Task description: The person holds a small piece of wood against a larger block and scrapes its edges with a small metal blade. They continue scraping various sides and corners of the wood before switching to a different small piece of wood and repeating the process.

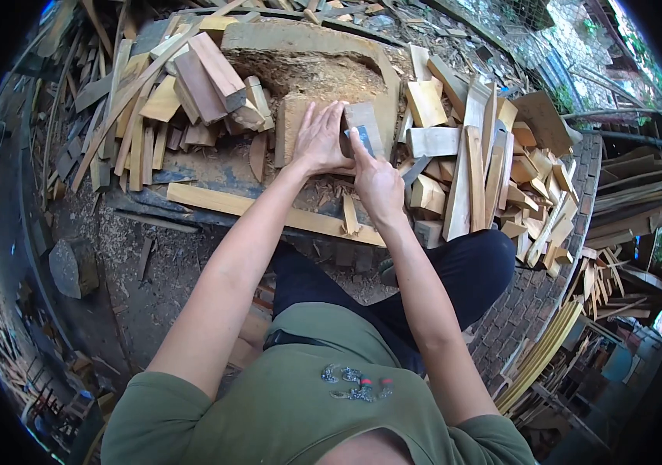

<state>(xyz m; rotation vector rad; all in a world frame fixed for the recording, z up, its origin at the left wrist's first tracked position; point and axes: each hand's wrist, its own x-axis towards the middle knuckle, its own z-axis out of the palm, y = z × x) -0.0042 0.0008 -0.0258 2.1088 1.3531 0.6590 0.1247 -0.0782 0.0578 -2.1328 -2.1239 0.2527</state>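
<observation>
My left hand (320, 142) lies with its fingers stretched out on a reddish-brown wood block (290, 128), its thumb reaching toward my right hand. Beside it, my right hand (380, 190) is closed round a flat blue-grey tool (361, 138), with the index finger laid along it. The tool's exact kind cannot be made out, and its rear part is hidden in the palm. Under and beyond the tool is a greyish wood piece (363, 116). Both pieces rest at the near side of a large, hollowed wooden block (300, 37).
Offcuts (211, 77) are heaped on the left, with more blocks and sticks (474, 147) on the right. A long wood strip (222, 201) lies along the near edge. Wood chips cover the ground, where a dark stump (75, 267) stands. My bent knee (490, 260) is at the right.
</observation>
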